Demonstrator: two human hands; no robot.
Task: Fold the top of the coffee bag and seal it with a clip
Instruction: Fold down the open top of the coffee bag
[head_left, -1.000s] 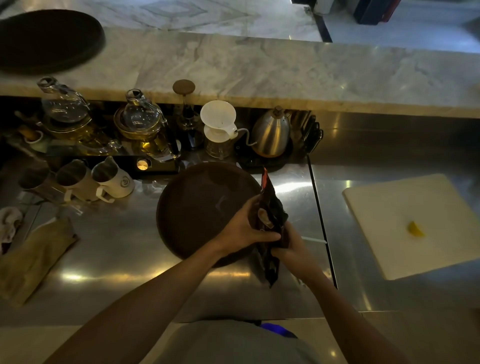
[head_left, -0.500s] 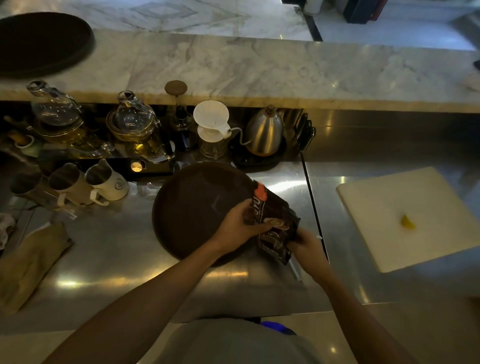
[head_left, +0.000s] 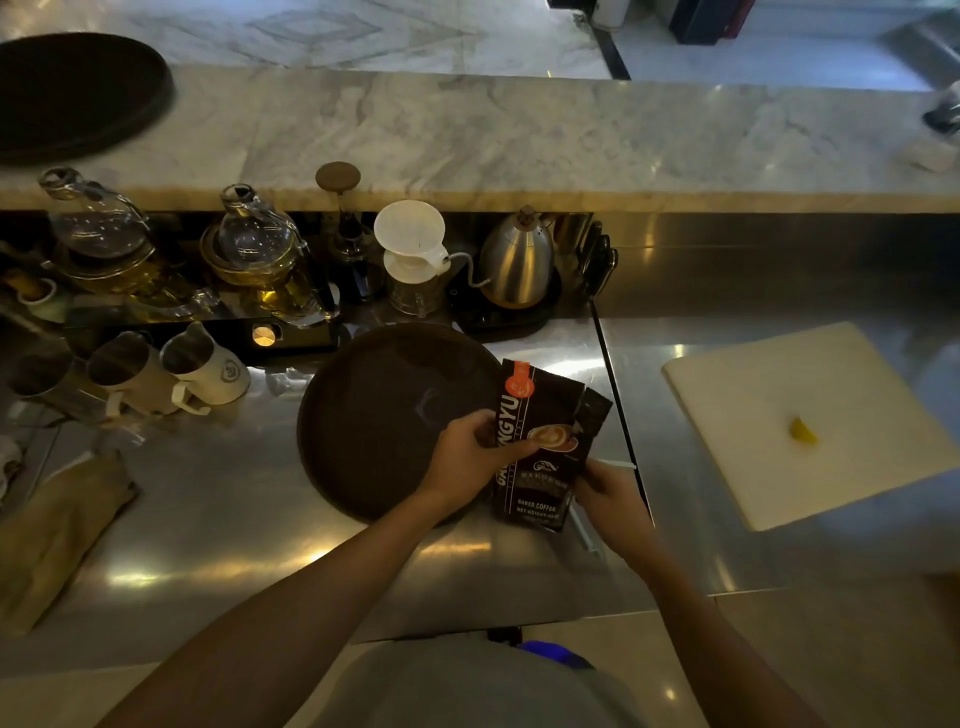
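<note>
The steel worktop carries a round dark tray — the landmark here. At the tray's right rim the coffee bag is held upright, its front label shown. The left hand is clamped on the bag's left edge, the right hand on its lower right corner — fingers closed on it.

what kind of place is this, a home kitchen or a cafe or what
Most likely a cafe or coffee bar work counter. A pour-over dripper stands beside a gooseneck kettle, steel milk jugs line the steel counter, and a raised marble ledge faces outward.
</note>
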